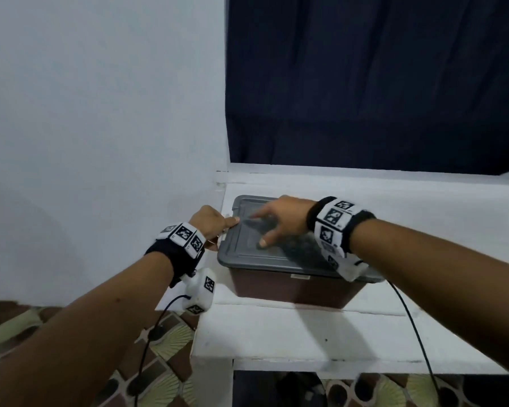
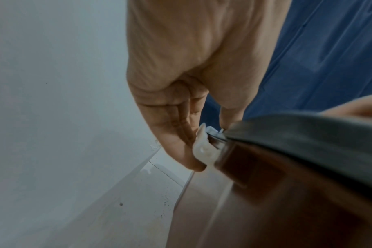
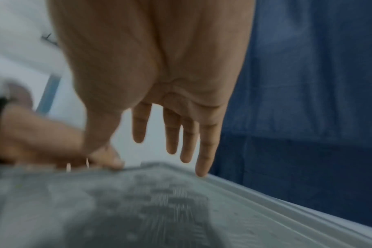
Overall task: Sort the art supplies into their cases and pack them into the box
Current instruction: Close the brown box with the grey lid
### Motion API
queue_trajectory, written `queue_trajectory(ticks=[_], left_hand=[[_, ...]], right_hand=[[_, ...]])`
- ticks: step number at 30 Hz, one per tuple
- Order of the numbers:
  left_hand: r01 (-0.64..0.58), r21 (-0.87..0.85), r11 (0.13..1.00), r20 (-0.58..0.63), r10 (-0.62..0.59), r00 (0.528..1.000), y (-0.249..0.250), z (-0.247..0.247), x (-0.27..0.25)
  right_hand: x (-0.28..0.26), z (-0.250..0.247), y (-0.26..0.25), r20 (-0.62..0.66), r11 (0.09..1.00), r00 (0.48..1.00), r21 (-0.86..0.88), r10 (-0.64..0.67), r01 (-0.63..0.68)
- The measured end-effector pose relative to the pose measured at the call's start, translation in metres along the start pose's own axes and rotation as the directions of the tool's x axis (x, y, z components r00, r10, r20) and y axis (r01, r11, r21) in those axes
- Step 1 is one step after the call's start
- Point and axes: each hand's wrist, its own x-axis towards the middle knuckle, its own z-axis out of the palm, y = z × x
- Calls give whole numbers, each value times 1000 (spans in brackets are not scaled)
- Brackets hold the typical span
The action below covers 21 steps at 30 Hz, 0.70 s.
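A brown plastic box stands on the white ledge with its grey lid on. My left hand is at the box's left end, its fingers curled round the white latch and its thumb on the lid's edge. My right hand hovers over the lid with straight, spread fingers; its little finger touches the lid's far rim. No art supplies or cases show; the box's inside is hidden.
The white ledge runs along a white wall on the left, close to the box's left end. A dark blue curtain hangs behind. The ledge's front edge drops to a patterned floor. Cables trail from both wrists.
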Motion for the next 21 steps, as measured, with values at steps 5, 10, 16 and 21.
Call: queue_trajectory(ticks=[5,10,16,21], left_hand=[[30,-121,992,99,-18,995,-4,-11,-6],[41,-227,973,188,3,982,-19,-22,3],[155,-339,928,286,-55,957,-29,-15,22],[142,-195,970,260,-89,962,-14,-13,28]], right_hand=[[28,11,-4,148,982,988,-180,-35,62],[26,12,-10,181,962,982,-252,-55,101],[22,11,-11,202,961,978,-256,-55,106],[24,13,-6,114,993,993,-114,8,5]])
